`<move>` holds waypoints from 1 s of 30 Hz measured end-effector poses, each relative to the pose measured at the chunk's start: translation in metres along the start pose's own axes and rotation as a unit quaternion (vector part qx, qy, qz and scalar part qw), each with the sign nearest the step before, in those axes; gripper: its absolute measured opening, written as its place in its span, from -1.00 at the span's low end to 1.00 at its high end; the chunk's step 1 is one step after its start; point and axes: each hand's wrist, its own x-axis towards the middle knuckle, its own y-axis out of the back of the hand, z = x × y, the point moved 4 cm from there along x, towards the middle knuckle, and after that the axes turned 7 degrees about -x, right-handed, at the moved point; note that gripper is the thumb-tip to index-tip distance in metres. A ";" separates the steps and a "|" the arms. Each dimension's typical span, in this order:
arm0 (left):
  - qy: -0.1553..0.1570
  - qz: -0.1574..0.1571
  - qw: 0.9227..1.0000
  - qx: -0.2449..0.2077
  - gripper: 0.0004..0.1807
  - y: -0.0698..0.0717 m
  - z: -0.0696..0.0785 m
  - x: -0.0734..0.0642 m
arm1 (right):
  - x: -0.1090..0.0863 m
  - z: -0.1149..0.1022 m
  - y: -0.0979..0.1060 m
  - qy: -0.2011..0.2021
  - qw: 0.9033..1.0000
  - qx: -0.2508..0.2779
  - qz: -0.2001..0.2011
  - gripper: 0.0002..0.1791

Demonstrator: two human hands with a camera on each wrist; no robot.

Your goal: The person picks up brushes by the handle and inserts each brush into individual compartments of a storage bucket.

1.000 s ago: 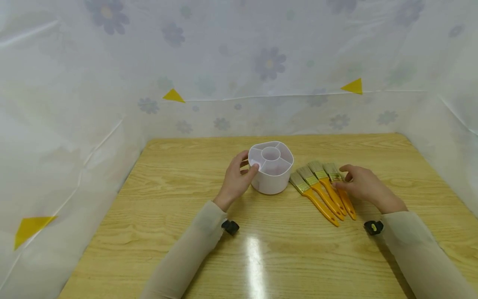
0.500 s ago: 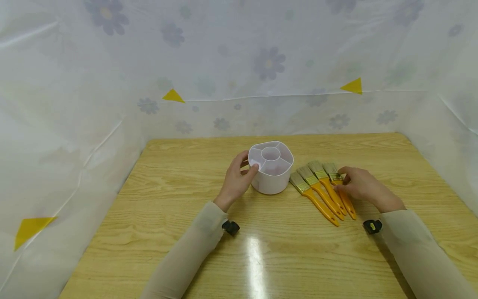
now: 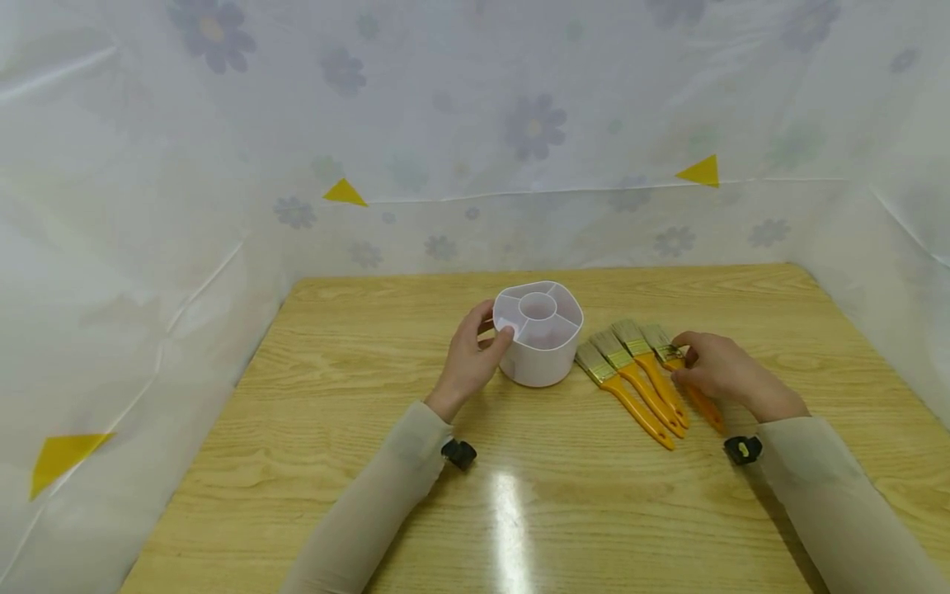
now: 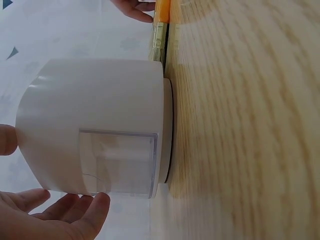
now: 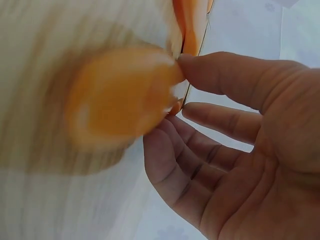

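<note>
A white compartmented desk organizer (image 3: 538, 363) stands upright on the table, with a round well in its middle and a clear window (image 4: 120, 162) low on its side. My left hand (image 3: 469, 355) holds it from the left, thumb at the rim and fingers along the wall. To its right, several paintbrushes with orange handles lie fanned out, bristles pointing away from me; one paintbrush (image 3: 622, 388) is nearest the organizer. My right hand (image 3: 723, 373) pinches the rightmost paintbrush (image 3: 705, 406) between thumb and fingers. Its handle end (image 5: 117, 97) looms blurred in the right wrist view.
The wood-grain table (image 3: 356, 462) is walled by a pale flowered sheet (image 3: 445, 124) at the back and sides. Yellow tape pieces, such as the tape triangle (image 3: 345, 192), stick to the sheet. Each cuff carries a black strap device (image 3: 458, 453).
My right hand has closed on the rightmost paintbrush, and that brush's handle end has swung right, away from the others. The left hand and organizer have stayed put.
</note>
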 end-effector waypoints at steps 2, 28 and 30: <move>-0.002 -0.001 1.000 0.000 -0.48 0.000 0.000 0.000 | 0.000 0.001 0.000 0.000 1.000 -0.002 0.002 -0.41; -0.017 -0.013 1.000 -0.001 -0.50 0.001 -0.001 0.001 | -0.001 0.008 0.003 -0.002 1.000 -0.021 0.001 -0.41; -0.017 -0.013 1.000 -0.001 -0.50 0.001 -0.001 0.001 | -0.001 0.008 0.003 -0.006 1.000 -0.014 -0.003 -0.36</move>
